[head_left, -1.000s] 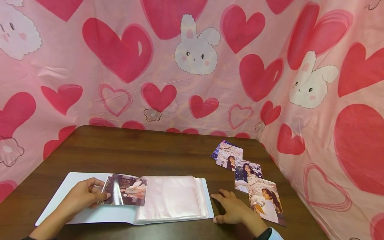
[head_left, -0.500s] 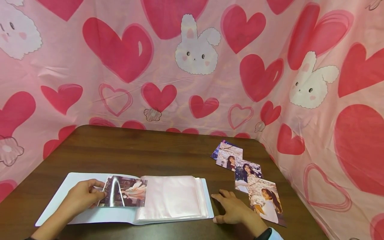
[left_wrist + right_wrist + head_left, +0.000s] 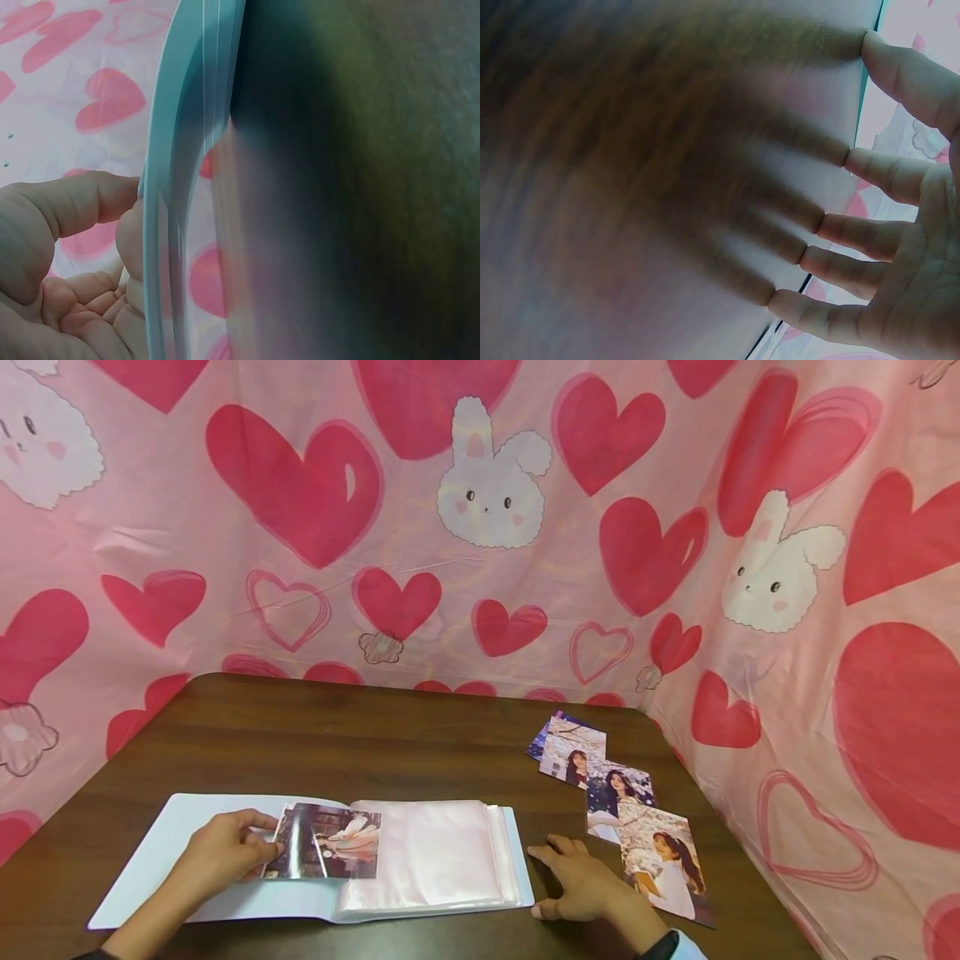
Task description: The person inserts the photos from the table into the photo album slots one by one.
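Observation:
In the head view a photo album (image 3: 427,852) lies open, its white inside cover (image 3: 180,852) to the left and clear sleeves to the right. My left hand (image 3: 225,847) pinches the left edge of a dark, glossy photo (image 3: 330,843) between thumb and fingers. The photo's right end overlaps the left margin of the top sleeve. In the left wrist view the left hand (image 3: 75,262) shows beside the album's pale edge (image 3: 156,247). My right hand (image 3: 577,881) rests its spread fingertips on the table beside the album's right edge; the right wrist view shows the spread fingers (image 3: 862,232).
A row of overlapping photos runs down the brown table's (image 3: 390,735) right side: a woman with a book (image 3: 663,860), a dark-haired woman (image 3: 618,797), a blossom scene (image 3: 573,752) and purple ones behind. A pink curtain (image 3: 420,493) with hearts and rabbits stands behind and beside.
My left hand has shifted slightly right with the photo, bringing its right end further over the sleeve. The right hand has stayed in place.

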Tool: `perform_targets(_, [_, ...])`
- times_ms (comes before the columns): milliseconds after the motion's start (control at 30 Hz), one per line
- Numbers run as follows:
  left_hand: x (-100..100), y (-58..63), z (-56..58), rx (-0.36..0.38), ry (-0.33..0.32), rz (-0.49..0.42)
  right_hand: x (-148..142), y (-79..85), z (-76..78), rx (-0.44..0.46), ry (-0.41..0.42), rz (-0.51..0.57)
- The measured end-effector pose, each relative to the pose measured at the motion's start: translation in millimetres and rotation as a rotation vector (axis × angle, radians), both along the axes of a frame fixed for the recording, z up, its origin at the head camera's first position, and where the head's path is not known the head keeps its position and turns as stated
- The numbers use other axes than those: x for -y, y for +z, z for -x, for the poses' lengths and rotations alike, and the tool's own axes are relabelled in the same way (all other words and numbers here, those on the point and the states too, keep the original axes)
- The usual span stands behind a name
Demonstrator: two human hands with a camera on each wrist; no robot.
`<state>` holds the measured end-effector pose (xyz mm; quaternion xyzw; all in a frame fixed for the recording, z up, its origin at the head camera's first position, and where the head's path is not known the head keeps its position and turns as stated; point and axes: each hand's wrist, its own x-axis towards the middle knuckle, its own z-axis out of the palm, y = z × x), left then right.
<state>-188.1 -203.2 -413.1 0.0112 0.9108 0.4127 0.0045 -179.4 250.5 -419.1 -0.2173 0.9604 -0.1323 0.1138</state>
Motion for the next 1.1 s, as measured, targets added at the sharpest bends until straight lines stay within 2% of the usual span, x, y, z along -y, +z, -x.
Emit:
perform_targets(333, [-10.8,2.3,-0.2,-0.033,-0.026,-0.004,-0.5,0.4,0.7,-0.003,-0.002,-0.005])
perform_targets(700, [-22.6,1.2,4.3,-0.035,-0.052,-0.022,0.4,0.5,1.3,-0.002,-0.004,-0.007])
perform_targets(1000, [-33.5,1.1,3.5,-0.020,-0.069,-0.103,0.0,-0.8,1.7,0.001,-0.008,-0.006])
perform_targets(1100, [-36.8,1.2,4.3,-0.023,-0.078,-0.102,-0.3,-1.0,1.6,0.003,-0.007,-0.006])
